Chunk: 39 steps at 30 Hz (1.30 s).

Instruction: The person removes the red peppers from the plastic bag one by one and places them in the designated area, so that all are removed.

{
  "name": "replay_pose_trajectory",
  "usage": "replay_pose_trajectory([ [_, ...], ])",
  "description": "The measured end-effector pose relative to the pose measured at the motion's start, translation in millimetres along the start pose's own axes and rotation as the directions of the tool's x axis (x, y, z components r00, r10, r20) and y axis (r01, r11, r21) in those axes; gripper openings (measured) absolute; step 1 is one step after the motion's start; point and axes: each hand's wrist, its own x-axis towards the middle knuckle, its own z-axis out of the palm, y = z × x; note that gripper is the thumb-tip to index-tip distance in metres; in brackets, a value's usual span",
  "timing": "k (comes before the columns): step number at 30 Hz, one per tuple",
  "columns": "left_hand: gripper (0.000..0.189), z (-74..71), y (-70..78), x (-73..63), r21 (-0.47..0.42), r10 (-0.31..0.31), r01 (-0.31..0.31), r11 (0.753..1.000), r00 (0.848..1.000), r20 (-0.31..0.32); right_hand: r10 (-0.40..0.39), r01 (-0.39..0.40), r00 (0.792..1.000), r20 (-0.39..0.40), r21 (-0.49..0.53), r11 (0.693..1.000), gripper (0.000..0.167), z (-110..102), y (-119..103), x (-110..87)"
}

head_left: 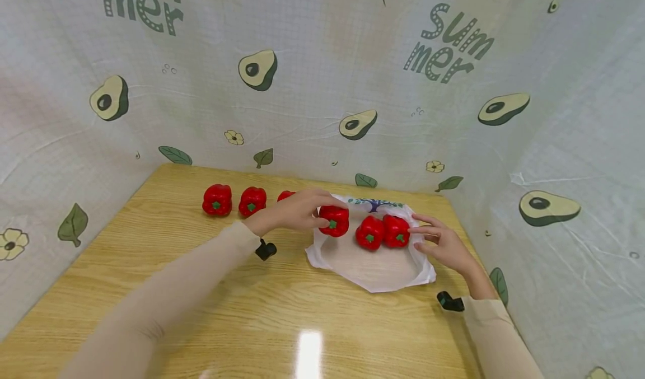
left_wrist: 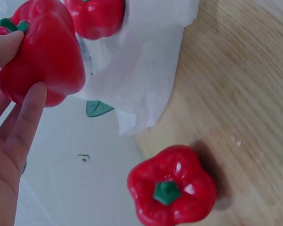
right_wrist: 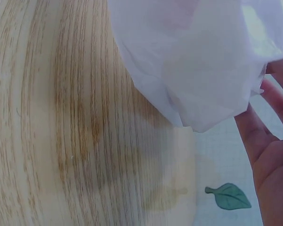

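Observation:
My left hand (head_left: 297,210) grips a red bell pepper (head_left: 335,222) over the left side of a white paper-lined tray (head_left: 370,272). In the left wrist view, thumb and fingers press opposite sides of this pepper (left_wrist: 52,56), near its green stem. Two more red bell peppers sit side by side in the tray, one near its middle (head_left: 369,233) and one toward its right side (head_left: 396,232). My right hand (head_left: 445,247) is at the tray's right edge, fingers extended over the rim to the right-hand pepper. In the right wrist view, white paper (right_wrist: 207,84) hides its fingertips.
Left of the tray, a row of red bell peppers stands on the wooden table (head_left: 242,323): one far left (head_left: 217,201), one beside it (head_left: 252,202), and one partly behind my left hand (head_left: 285,195). Avocado-printed cloth (head_left: 302,110) hangs behind and at both sides.

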Motion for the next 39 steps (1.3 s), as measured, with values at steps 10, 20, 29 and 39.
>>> replay_pose_trajectory([
  [10, 0.05, -21.3, -1.7, -26.4, 0.024, 0.021, -0.02, 0.999, 0.999, -0.046, -0.009, 0.009, 1.0, -0.007, -0.016, 1.0, 0.032, 0, 0, 0.5],
  [20, 0.051, -21.9, -14.6, -54.3, 0.092, -0.007, 0.01, 0.996, 0.999, -0.033, -0.003, 0.003, 1.0, -0.007, -0.025, 1.0, 0.033, 0, -1, 0.5],
  [29, 0.051, -16.2, -25.0, -72.9, 0.1, -0.042, 0.044, 0.994, 0.999, -0.021, -0.015, 0.015, 1.0, -0.013, -0.036, 0.999, 0.033, 1, -2, 1.0],
  [39, 0.053, -10.5, -29.1, -86.4, 0.076, -0.113, 0.112, 0.991, 0.994, 0.003, -0.007, 0.007, 1.0, -0.009, -0.031, 1.0, 0.033, 0, 1, 1.4],
])
